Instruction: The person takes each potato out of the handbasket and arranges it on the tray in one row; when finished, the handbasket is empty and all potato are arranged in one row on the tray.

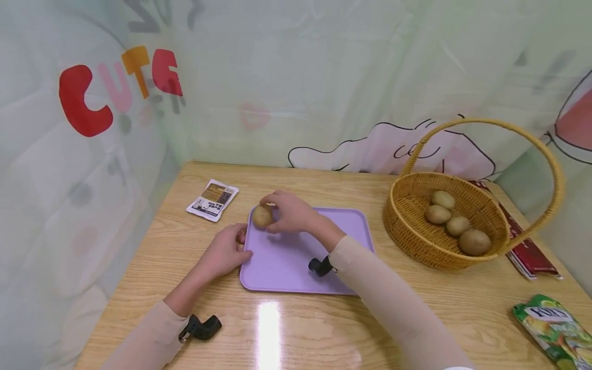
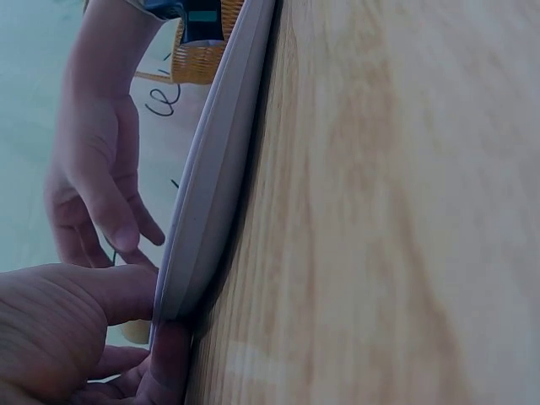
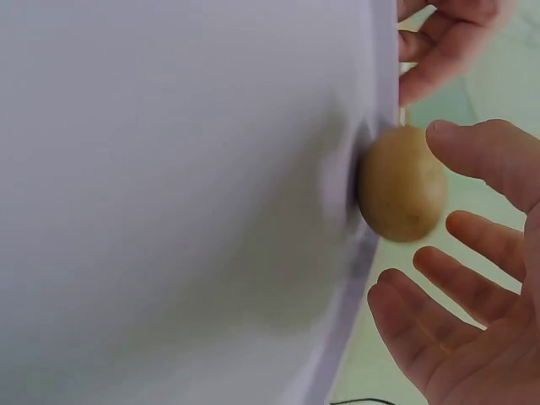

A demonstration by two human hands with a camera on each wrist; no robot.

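A lilac tray lies on the wooden table, with a round potato in its far left corner. My left hand grips the tray's left edge, thumb over the rim and fingers beneath it, as the left wrist view shows. Around the potato my right hand holds its fingers spread. In the right wrist view the thumb tip is right at the potato, while the other fingers stand apart from it.
To the right stands a wicker basket with a tall handle and several potatoes inside. A small white-and-brown packet lies beyond the left hand. A dark red package lies behind the basket, and a green candy bag at the near right.
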